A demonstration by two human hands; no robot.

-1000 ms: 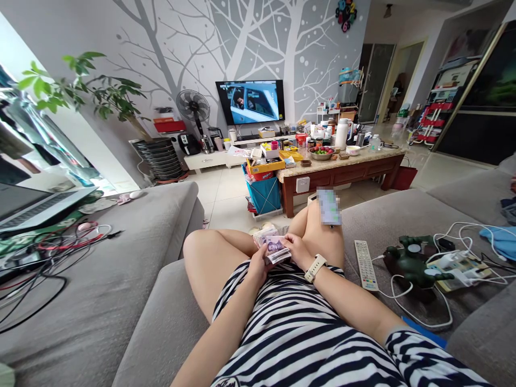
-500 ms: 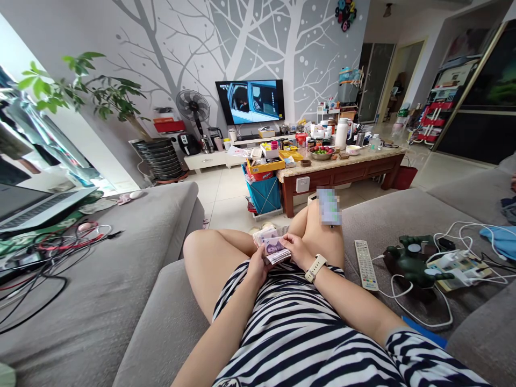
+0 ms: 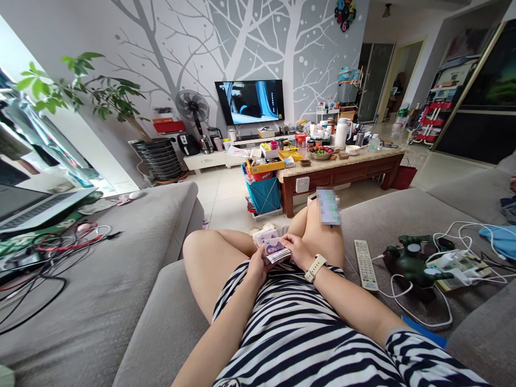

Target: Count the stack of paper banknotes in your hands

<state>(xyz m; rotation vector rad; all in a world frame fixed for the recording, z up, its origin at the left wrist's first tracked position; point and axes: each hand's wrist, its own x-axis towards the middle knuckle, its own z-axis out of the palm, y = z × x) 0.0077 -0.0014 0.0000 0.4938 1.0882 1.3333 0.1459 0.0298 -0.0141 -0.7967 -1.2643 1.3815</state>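
A stack of purple banknotes [image 3: 274, 246], marked with a 5 and a portrait, is held over my lap. My left hand [image 3: 257, 264] grips its left side, thumb on top. At the right edge, my right hand [image 3: 297, 251] pinches the notes between thumb and fingers; a pale watch [image 3: 315, 267] is on that wrist. Part of the stack fans out beyond the top note. A phone [image 3: 329, 207] with a blurred screen rests on my right knee.
To my right on the sofa lie a remote control [image 3: 366, 264], a dark green device [image 3: 411, 259] and a power strip [image 3: 463, 271] with white cables. A laptop [image 3: 36, 209] and tangled cables are at left. Ahead stands a cluttered coffee table [image 3: 342, 166] beside a blue bin [image 3: 263, 194].
The hands and banknotes look almost the same as before. Only the picture on the television differs.
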